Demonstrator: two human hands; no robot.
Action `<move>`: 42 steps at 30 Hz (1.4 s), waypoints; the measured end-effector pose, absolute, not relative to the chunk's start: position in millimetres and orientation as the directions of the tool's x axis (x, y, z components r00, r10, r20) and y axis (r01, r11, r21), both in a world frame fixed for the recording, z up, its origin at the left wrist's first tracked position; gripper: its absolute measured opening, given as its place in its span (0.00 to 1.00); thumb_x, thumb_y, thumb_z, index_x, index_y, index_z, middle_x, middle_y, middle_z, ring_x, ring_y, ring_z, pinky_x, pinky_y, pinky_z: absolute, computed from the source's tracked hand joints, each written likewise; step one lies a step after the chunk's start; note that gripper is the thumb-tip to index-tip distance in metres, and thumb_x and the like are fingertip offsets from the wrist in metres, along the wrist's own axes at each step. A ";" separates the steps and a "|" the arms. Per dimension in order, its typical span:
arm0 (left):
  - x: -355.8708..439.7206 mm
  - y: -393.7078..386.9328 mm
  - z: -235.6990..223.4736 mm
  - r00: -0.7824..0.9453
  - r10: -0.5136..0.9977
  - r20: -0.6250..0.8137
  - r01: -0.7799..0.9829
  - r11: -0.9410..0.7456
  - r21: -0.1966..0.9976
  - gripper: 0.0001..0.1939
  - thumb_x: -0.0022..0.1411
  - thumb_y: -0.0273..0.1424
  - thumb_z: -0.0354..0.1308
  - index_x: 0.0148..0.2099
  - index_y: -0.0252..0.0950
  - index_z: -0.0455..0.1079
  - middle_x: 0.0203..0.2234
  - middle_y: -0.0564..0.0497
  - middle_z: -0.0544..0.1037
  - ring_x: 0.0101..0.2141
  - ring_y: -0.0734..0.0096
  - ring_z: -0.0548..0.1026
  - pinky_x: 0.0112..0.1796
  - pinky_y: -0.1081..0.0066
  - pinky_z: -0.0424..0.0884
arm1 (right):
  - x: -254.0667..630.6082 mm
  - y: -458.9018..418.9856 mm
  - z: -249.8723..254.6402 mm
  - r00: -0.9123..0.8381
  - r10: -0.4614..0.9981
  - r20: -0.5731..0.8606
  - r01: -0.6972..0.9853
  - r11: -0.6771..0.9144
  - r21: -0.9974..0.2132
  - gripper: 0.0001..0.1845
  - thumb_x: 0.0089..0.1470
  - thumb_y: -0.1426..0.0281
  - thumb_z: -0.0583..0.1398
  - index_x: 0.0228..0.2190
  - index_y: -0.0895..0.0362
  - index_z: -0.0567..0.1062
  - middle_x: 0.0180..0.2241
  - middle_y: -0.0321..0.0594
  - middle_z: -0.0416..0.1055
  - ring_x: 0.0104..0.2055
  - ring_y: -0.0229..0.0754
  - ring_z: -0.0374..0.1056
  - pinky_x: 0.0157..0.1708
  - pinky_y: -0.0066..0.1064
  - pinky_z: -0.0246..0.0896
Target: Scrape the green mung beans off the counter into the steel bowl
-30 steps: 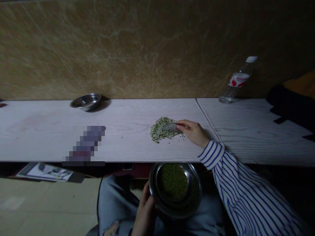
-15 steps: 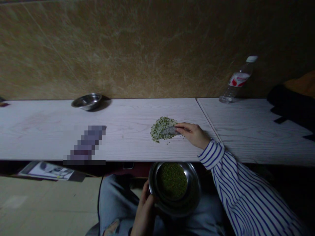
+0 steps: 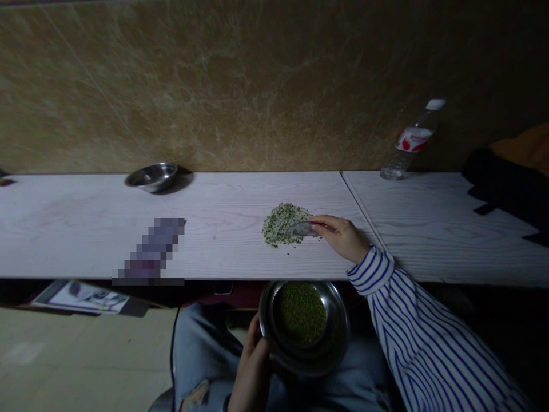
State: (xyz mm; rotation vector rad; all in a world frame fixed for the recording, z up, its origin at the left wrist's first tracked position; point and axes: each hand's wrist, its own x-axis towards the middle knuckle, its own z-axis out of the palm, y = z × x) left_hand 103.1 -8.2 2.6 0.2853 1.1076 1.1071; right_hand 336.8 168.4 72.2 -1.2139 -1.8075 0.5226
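Note:
A small heap of green beans (image 3: 281, 222) lies on the white wooden table (image 3: 223, 240). My right hand (image 3: 341, 236) pinches a small grey scraper (image 3: 301, 229) whose edge rests against the heap's right side. Below the table's front edge, my left hand (image 3: 253, 369) grips the rim of a steel bowl (image 3: 338, 337) on my lap. The bowl holds a layer of green beans (image 3: 300, 313).
A second, smaller steel bowl (image 3: 152, 176) stands at the back left by the wall. A plastic water bottle (image 3: 409, 142) leans at the back right. A dark bag (image 3: 506, 183) covers the far right. A pixelated patch sits left of centre; papers (image 3: 81, 297) lie below.
My right hand with the scraper has shifted slightly right and forward along the heap's edge. The bowl on my lap and my left hand have barely moved.

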 end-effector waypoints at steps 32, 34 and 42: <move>106.8 -8.2 0.0 0.035 0.820 -0.571 -0.552 0.492 0.673 0.35 0.50 0.30 0.63 0.62 0.40 0.64 0.48 0.44 0.79 0.50 0.51 0.74 0.45 0.61 0.71 | 374.2 131.2 59.7 0.125 0.912 0.391 0.559 0.260 -0.787 0.15 0.54 0.60 0.61 0.40 0.54 0.79 0.38 0.43 0.80 0.39 0.47 0.76 0.42 0.40 0.72; 106.9 -7.5 -1.7 0.028 0.824 -0.567 -0.555 0.484 0.677 0.34 0.50 0.30 0.64 0.61 0.39 0.65 0.51 0.44 0.77 0.53 0.50 0.72 0.47 0.61 0.70 | 380.5 129.3 56.0 0.174 0.908 0.380 0.552 0.230 -0.802 0.16 0.53 0.59 0.62 0.40 0.55 0.79 0.38 0.45 0.80 0.39 0.48 0.77 0.41 0.41 0.73; 109.1 -5.6 -9.7 -0.001 0.834 -0.553 -0.531 0.468 0.706 0.33 0.47 0.32 0.65 0.59 0.40 0.69 0.48 0.44 0.79 0.47 0.52 0.75 0.42 0.62 0.72 | 367.6 114.0 53.9 0.160 0.936 0.314 0.508 0.195 -0.839 0.17 0.52 0.59 0.63 0.40 0.55 0.80 0.37 0.45 0.80 0.38 0.48 0.77 0.42 0.41 0.74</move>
